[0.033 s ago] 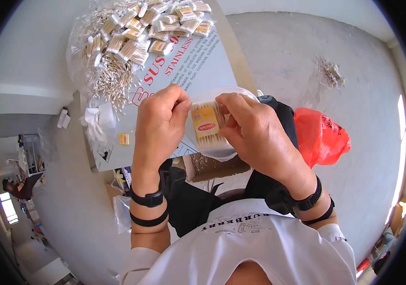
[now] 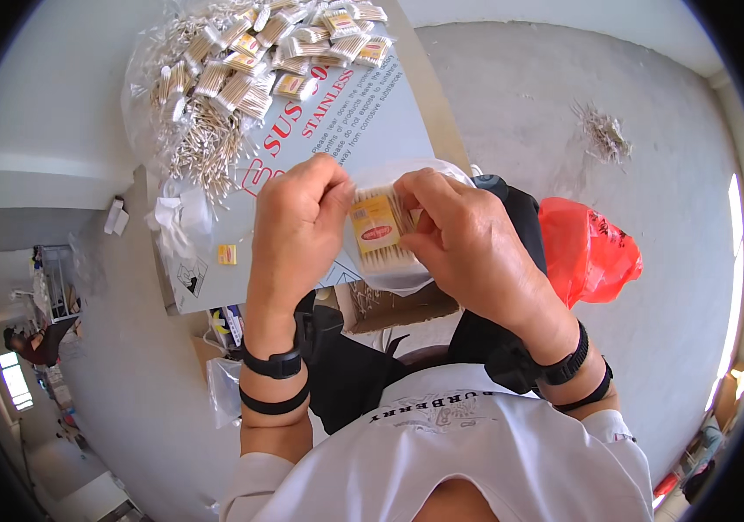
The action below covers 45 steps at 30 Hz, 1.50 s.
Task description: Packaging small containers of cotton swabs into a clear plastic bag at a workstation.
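Note:
Between my hands is a pack of cotton swabs (image 2: pixel 375 231) with a yellow label, in or against a clear plastic bag (image 2: pixel 400 282). My left hand (image 2: pixel 304 213) is closed, thumb and forefinger pinched at the bag's left edge; the exact grip is partly hidden. On the other side, my right hand (image 2: pixel 463 230) pinches the bag along the right edge of the swab pack, its fingertips close to the swab heads. A heap of loose cotton swabs (image 2: pixel 206 152) and several bagged swab packs (image 2: pixel 246 91) lie at the far left of the table.
The table has a grey printed cover (image 2: pixel 363 130). A small yellow label card (image 2: pixel 227 255) and crumpled white plastic (image 2: pixel 182 217) lie near its left edge. Below my hands is an open cardboard box (image 2: pixel 402 313). A red plastic bag (image 2: pixel 585 248) is to the right; swabs (image 2: pixel 605 132) lie on the floor.
My left hand has shifted very slightly to the right, nearer the swab pack. The pack and bag have tilted a little. My right hand has hardly moved.

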Available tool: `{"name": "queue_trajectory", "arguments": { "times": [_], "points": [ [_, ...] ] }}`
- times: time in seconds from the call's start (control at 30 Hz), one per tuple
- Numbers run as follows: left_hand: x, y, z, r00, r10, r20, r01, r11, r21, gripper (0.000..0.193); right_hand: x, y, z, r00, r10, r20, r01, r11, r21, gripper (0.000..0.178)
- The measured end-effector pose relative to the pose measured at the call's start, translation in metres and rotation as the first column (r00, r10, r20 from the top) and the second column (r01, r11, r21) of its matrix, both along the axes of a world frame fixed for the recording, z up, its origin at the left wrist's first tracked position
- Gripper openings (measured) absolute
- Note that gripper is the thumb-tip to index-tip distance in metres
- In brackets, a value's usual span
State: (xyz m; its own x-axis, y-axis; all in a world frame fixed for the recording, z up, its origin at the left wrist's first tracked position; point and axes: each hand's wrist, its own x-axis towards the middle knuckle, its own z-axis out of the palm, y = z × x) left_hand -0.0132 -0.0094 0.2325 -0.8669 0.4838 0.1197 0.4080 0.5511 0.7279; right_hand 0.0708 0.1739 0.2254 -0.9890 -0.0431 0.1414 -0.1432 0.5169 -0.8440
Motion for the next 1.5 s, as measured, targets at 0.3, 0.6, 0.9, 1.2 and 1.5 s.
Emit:
{"name": "queue_trajectory", "arguments": {
  "times": [0.3, 0.6, 0.9, 1.2, 1.5],
  "points": [
    [0.029, 0.018, 0.017, 0.954, -0.196, -0.228, 0.203, 0.979, 0.008, 0.017, 0.002, 0.002, -0.003, 0.987, 0.100, -0.126, -0.062, 0.959, 0.276, 0.032],
    [0.033, 0.026, 0.006, 0.894, -0.429, -0.131, 0.344, 0.843, -0.413, 0.029, 0.008, 0.011, -0.001, 0.991, 0.125, -0.041, -0.092, 0.880, 0.467, 0.025],
    [0.027, 0.011, 0.006, 0.918, -0.152, -0.365, 0.176, 0.984, 0.033, 0.027, 0.023, 0.033, 0.012, 0.899, -0.230, -0.373, 0.370, 0.854, 0.365, 0.030],
    [0.021, -0.005, -0.023, 0.991, 0.003, -0.137, -0.002, 1.000, 0.010, 0.025, 0.020, 0.034, -0.010, 0.960, -0.280, -0.030, 0.281, 0.948, 0.150, 0.017],
    [0.033, 0.030, 0.014, 0.867, -0.388, -0.313, 0.402, 0.916, -0.022, 0.025, 0.014, 0.039, -0.008, 0.955, -0.297, 0.021, 0.295, 0.954, 0.058, 0.006]
  ]
}}
